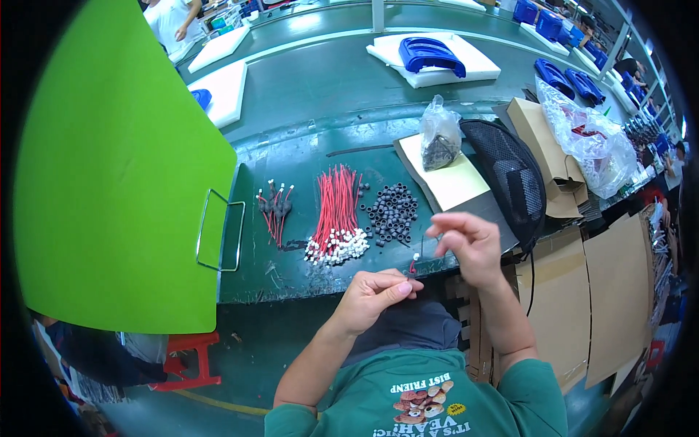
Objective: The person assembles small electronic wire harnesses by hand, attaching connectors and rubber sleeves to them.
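Note:
My left hand (pixel 377 297) is closed in a pinch at the table's near edge. It grips a short red wire (pixel 413 268) with a small white connector at its upper end. My right hand (pixel 470 244) is raised just to the right, fingers bent and slightly blurred, thumb and forefinger apart with nothing visible between them. Beyond my hands lies a bundle of red wires (pixel 338 200), their white connectors (pixel 338 246) toward me. Right of it is a pile of small black ring-shaped pieces (pixel 394 213). A few red wires with black parts (pixel 276 207) form a small group at the left.
A tall green panel (pixel 131 182) with a metal handle (pixel 240 237) borders the left. To the right are a clear bag (pixel 440 135), a black mesh case (pixel 510 175) and a cardboard box (pixel 546 156). A blue plastic part (pixel 431 57) rests on white foam behind.

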The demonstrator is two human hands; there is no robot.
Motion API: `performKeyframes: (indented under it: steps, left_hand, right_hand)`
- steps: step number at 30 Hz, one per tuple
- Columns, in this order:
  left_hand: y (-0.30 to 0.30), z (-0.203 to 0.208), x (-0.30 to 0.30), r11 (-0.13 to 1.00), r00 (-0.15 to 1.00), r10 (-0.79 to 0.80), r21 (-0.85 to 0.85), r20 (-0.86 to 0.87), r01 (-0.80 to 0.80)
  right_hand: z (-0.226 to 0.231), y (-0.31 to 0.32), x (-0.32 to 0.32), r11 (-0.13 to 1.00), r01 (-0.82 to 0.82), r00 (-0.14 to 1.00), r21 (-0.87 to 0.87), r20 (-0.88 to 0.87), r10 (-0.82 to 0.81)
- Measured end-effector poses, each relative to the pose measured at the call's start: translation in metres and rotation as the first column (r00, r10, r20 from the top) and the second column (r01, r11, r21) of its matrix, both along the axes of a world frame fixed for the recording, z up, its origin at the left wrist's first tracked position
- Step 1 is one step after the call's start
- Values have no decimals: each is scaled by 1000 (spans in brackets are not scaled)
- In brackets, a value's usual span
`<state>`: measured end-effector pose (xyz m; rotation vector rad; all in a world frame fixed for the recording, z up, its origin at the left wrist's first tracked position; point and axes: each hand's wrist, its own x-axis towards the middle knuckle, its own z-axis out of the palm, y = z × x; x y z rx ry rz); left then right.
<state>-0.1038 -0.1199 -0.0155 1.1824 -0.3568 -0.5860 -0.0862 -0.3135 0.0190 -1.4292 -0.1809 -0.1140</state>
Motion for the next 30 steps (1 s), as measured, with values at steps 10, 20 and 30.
performKeyframes:
  steps: [10,20,30]
  left_hand:
    - [-87,-12,20,912,896,67,-336,-440,-233]
    - [-86,1,5,856,883,423,-231,-204,-463]
    - [-63,5,-5,800,884,323,-402,-337,-445]
  right_hand:
    - [-15,-72,58,503,196,927,-842,325,184]
    - [3,-45,-12,943,-128,973,-307,-224,59]
    - [-17,-3,-40,979,-153,947,136,-262,184]
